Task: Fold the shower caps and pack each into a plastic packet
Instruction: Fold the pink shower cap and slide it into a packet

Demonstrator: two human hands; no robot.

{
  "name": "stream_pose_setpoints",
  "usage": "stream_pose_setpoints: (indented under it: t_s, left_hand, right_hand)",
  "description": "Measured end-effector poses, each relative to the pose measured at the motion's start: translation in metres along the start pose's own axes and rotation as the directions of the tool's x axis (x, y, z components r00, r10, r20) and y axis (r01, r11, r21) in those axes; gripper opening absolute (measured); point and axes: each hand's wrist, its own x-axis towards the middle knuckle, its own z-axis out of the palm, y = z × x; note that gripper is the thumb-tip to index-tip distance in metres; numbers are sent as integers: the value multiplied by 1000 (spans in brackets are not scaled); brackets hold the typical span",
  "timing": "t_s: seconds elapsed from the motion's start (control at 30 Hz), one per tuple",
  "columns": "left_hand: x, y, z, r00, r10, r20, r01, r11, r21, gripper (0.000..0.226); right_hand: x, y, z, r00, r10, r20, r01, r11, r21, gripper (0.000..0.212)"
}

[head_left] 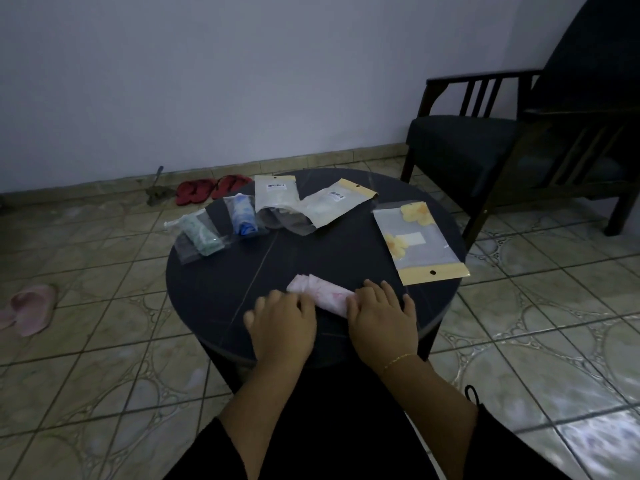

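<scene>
A pink shower cap [322,292], folded into a narrow strip, lies on the round dark table [242,271] near its front edge. My left hand [282,322] presses on the strip's near left part and my right hand [381,311] presses on its right end, fingers bent over it. A flat plastic packet with yellow flowers [419,242] lies to the right. A green cap in a clear packet [201,235] and a blue cap in a clear packet [244,214] rest at the back left. Two more packets [277,199] [337,206] lie at the back.
A dark wooden armchair [502,143] stands at the right behind the table. Red slippers [207,190] sit by the wall and a pink slipper [29,308] lies on the tiled floor at the left.
</scene>
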Motion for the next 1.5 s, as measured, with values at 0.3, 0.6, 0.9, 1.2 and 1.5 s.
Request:
stream_pose_setpoints:
  t_s: [0.3, 0.6, 0.9, 1.2, 1.5]
  left_hand:
    - [8, 73, 5, 834, -56, 548, 467, 600, -649, 40]
    - [12, 124, 35, 806, 508, 305, -340, 818, -463, 44]
    - [-6, 103, 47, 701, 712, -35, -713, 700, -42, 51]
    - [-11, 78, 38, 700, 693, -172, -714, 684, -149, 26]
    - [11, 26, -6, 989, -136, 67, 137, 621, -772, 25]
  right_hand:
    - [7, 14, -18, 994, 112, -14, -91, 867, 490, 29]
    - [16, 75, -72, 933, 354, -65, -180, 617, 766, 33]
    - [19, 83, -59, 906, 411, -104, -202, 634, 747, 36]
    - [13, 61, -65, 868, 428, -251, -84, 626, 775, 44]
    - [19, 29, -70, 866, 426, -261, -30, 566, 824, 46]
